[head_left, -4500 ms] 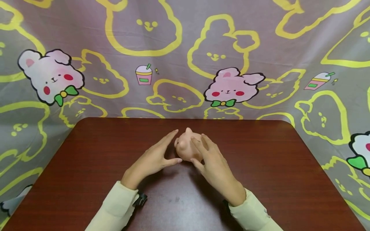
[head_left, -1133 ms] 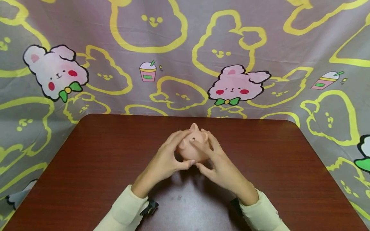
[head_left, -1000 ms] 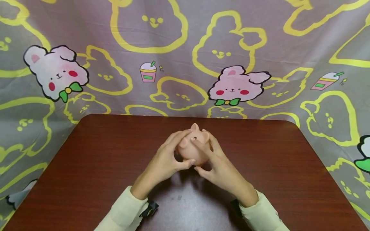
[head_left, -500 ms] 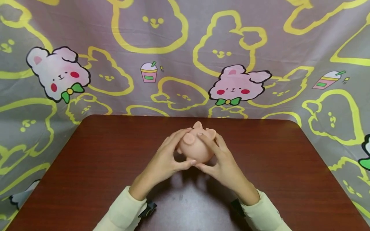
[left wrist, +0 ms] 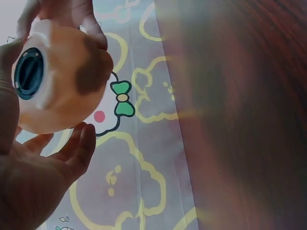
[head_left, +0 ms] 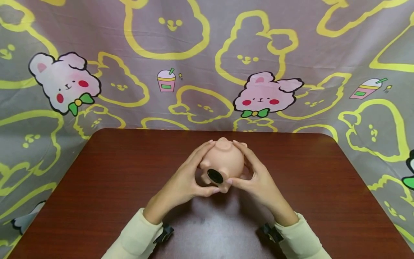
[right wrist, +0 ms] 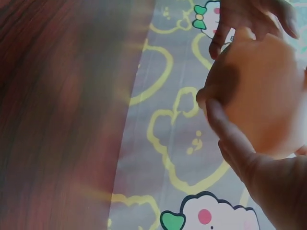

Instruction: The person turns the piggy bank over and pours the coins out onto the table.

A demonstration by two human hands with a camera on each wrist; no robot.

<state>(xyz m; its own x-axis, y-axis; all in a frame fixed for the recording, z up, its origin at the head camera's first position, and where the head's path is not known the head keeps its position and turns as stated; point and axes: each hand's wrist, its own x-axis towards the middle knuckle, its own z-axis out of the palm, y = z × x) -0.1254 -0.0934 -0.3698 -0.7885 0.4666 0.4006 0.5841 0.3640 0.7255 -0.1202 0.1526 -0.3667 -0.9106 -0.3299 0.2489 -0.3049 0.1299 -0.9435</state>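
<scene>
A round pink piggy bank (head_left: 228, 158) is held between both hands above the table, tipped so its underside with stubby feet and an oval black plug (head_left: 215, 176) faces me. My left hand (head_left: 179, 180) grips its left side, fingertips at the top and thumb near the bottom. My right hand (head_left: 262, 181) grips the right side, its thumb beside the plug. In the left wrist view the plug (left wrist: 29, 74) shows a slot or bar across it. In the right wrist view the pig's body (right wrist: 268, 91) is blurred, and the plug is hidden.
A dark reddish-brown wooden table (head_left: 113, 187) with rounded far corners lies under the hands. Behind it and at both sides hangs a grey curtain (head_left: 200, 75) with yellow outlines and cartoon rabbits. Black wrist straps (head_left: 165, 233) sit at the pale sleeves.
The pig went from standing on the table, facing left, to being gripped and raised by both hands. Over the last half second it was turned over, bringing the black plug into sight.
</scene>
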